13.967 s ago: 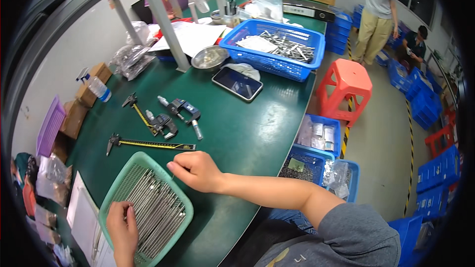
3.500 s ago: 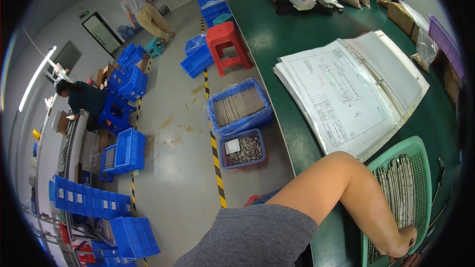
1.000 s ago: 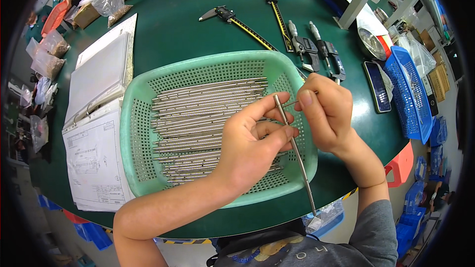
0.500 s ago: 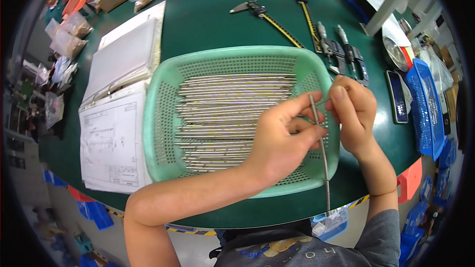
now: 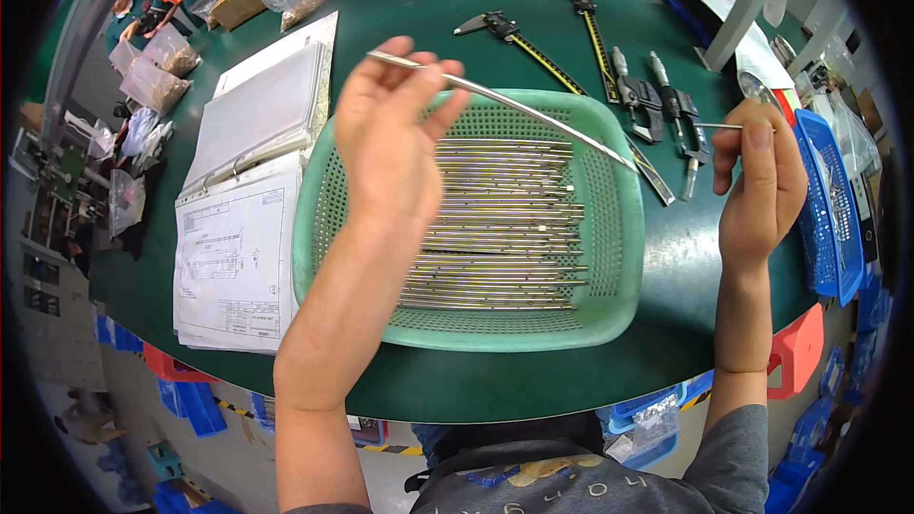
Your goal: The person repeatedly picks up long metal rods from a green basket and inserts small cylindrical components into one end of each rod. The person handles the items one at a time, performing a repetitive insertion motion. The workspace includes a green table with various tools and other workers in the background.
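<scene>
My left hand (image 5: 390, 148) is raised over the far left part of a green mesh basket (image 5: 495, 335). It pinches one end of a long thin metal rod (image 5: 514, 105), which slants down to the right above the basket. The basket holds several similar metal rods (image 5: 495, 228) lying side by side. My right hand (image 5: 757, 186) is off the basket's right side, above the green table. Its thumb and fingers are closed on a short thin metal pin (image 5: 709, 126) that points left.
Two calipers (image 5: 519, 36) (image 5: 595, 24) and micrometers (image 5: 640, 90) lie beyond the basket. An open binder with drawings (image 5: 243, 209) lies to its left, with plastic bags (image 5: 157, 76) past it. A blue bin (image 5: 826, 205) stands at the right, a red stool (image 5: 800, 352) below the table edge.
My hands were together over the basket's right side on one rod. They have parted: the left has lifted the rod up and left, the right has moved out to the right.
</scene>
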Available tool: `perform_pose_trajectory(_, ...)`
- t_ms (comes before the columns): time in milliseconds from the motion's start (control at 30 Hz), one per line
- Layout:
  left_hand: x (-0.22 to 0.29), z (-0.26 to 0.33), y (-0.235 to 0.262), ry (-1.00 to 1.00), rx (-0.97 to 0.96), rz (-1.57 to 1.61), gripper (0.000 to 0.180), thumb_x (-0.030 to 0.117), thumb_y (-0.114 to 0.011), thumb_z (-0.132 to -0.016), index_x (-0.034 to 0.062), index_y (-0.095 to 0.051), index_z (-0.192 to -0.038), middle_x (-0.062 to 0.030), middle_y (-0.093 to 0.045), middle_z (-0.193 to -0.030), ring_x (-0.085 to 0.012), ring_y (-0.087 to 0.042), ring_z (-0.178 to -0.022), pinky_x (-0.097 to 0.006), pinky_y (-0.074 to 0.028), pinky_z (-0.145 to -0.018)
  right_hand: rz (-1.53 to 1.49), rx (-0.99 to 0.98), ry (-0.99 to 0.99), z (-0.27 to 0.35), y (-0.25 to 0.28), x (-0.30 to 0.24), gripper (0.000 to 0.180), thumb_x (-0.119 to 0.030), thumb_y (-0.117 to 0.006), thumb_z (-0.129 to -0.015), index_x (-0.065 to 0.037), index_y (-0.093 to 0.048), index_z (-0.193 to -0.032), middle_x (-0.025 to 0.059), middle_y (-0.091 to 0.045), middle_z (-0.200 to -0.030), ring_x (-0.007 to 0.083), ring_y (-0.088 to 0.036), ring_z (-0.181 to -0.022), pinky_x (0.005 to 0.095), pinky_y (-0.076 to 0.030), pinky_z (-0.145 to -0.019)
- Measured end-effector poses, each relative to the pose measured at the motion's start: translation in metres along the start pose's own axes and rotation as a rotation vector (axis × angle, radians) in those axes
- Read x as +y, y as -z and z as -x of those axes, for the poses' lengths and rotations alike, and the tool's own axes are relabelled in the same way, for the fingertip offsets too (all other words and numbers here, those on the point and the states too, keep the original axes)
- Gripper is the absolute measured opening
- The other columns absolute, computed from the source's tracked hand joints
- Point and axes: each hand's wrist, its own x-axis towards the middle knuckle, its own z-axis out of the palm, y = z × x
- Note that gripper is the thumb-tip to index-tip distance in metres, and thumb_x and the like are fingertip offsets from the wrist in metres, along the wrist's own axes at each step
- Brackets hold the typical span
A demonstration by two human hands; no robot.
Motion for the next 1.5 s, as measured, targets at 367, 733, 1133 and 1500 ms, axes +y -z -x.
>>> perform_pose_trajectory(367,-0.015,-0.015,0.013,-0.044,0.165,-0.225,0.027,-0.004,-0.05,-0.078,-0.0035,-0.04,-0.104,-0.0097,-0.047,-0.093,-0.0218,-0.053,-0.089,-0.033,-0.049,-0.078,0.015,-0.033,0.164,-0.004,0.008,-0.008,0.021,-0.011,-0.045,-0.085,0.003,-0.052,-0.071,0.0025,-0.052,-0.059,0.0049,-0.039,-0.05,0.0192,-0.031,-0.046)
perform_pose_trajectory(733,-0.024,-0.019,0.022,0.021,0.205,-0.197,0.025,-0.005,-0.049,-0.076,-0.0022,-0.042,-0.1,-0.0099,-0.047,-0.09,-0.02,-0.054,-0.084,-0.032,-0.049,-0.074,0.034,-0.008,0.248,-0.007,0.008,-0.004,0.019,-0.007,-0.049,-0.082,0.003,-0.052,-0.066,0.0038,-0.047,-0.052,0.0087,-0.037,-0.044,0.0224,-0.029,-0.041)
perform_pose_trajectory(1133,-0.012,-0.003,0.002,-0.51,0.031,-0.423,0.029,-0.004,-0.055,-0.074,-0.0024,-0.045,-0.101,-0.0085,-0.049,-0.087,-0.0117,-0.052,-0.075,-0.021,-0.049,-0.058,0.099,-0.064,0.209,-0.007,0.006,-0.003,0.017,-0.006,-0.048,-0.081,0.002,-0.052,-0.066,0.0037,-0.048,-0.053,0.0086,-0.037,-0.045,0.0224,-0.028,-0.042)
perform_pose_trajectory(1500,-0.038,-0.002,0.003,-1.026,-0.653,-1.317,0.023,-0.005,-0.056,-0.066,0.0055,-0.058,-0.085,-0.0069,-0.056,-0.077,-0.0226,-0.056,-0.071,-0.03,-0.046,-0.059,0.148,-0.117,0.194,-0.006,0.007,0.002,0.018,-0.007,-0.05,-0.081,0.003,-0.052,-0.067,0.0042,-0.047,-0.052,0.0093,-0.038,-0.045,0.0227,-0.029,-0.042)
